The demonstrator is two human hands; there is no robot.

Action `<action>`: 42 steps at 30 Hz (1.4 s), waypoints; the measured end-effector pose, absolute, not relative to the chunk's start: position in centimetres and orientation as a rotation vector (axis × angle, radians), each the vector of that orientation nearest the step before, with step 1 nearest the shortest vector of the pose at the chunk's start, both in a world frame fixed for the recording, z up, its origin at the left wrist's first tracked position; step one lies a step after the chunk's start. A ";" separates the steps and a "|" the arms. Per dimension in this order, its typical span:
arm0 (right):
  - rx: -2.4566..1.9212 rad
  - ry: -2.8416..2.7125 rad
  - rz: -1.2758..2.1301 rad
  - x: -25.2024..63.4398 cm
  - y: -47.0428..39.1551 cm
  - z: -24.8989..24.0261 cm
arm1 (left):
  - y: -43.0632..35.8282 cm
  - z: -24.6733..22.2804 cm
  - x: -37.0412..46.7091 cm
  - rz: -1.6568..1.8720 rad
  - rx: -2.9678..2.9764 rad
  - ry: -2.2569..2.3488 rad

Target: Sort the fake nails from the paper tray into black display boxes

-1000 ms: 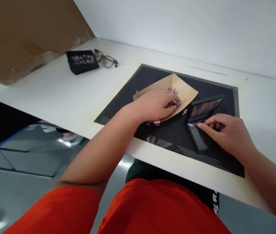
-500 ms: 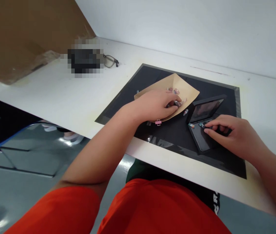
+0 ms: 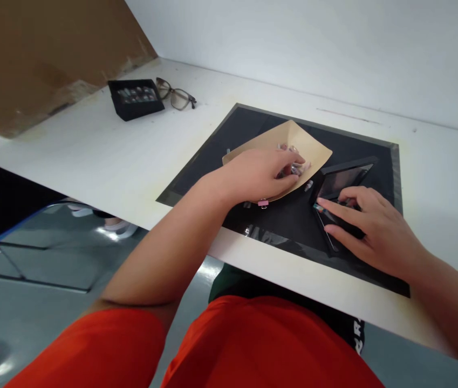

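My left hand (image 3: pixel 263 172) rests over a brown paper tray (image 3: pixel 315 145), its index finger and thumb apart. Close to those fingertips lie small shiny pieces that look like false nails (image 3: pixel 293 168); its other fingers are partly hidden. My right hand (image 3: pixel 370 226) spreads over an opened black case (image 3: pixel 326 237) with a clear window in its raised lid (image 3: pixel 344 180). Its index fingertip touches a small multicoloured false nail (image 3: pixel 316 207) at the case's inner edge, while the palm and fingers cover most of the base. One loose nail (image 3: pixel 308 186) lies between tray and case.
Both containers sit on a dark mat (image 3: pixel 248 126) taped to the white table (image 3: pixel 87 140). A pink binder clip (image 3: pixel 263 204) is at the tray's near edge. Farther back left are a black box (image 3: pixel 137 108) showing rows of nails and eyeglasses (image 3: pixel 180 99).
My right hand has moved left and spread out over the case, from a pinch at a small nail. My left hand stays over the tray, its index finger a little more stretched.
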State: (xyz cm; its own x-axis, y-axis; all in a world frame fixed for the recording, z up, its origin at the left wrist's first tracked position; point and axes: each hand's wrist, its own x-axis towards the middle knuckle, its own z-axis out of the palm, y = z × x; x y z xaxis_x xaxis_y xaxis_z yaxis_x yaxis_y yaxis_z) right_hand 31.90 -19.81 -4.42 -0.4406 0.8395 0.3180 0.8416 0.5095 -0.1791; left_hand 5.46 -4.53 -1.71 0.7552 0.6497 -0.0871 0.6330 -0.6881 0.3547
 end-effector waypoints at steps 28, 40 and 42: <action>-1.411 -2.325 -0.192 33.2 -19.8 -4.4 | -3.8 -1.5 4.5 0.351 2.668 0.932; -1.327 -2.283 -0.101 33.7 -19.6 -4.1 | -2.2 0.5 4.0 -0.080 2.596 1.067; -1.340 -2.278 -0.080 33.8 -19.4 -4.2 | -1.6 0.5 4.2 -0.107 2.632 1.021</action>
State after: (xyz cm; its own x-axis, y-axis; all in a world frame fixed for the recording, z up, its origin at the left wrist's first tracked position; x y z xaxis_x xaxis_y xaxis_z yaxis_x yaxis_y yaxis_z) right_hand 33.83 -19.44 -4.25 -0.3959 0.8060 0.4400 0.8348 0.5155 -0.1932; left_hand 4.24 -1.64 0.50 0.7426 0.6448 -0.1813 0.6683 -0.6956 0.2636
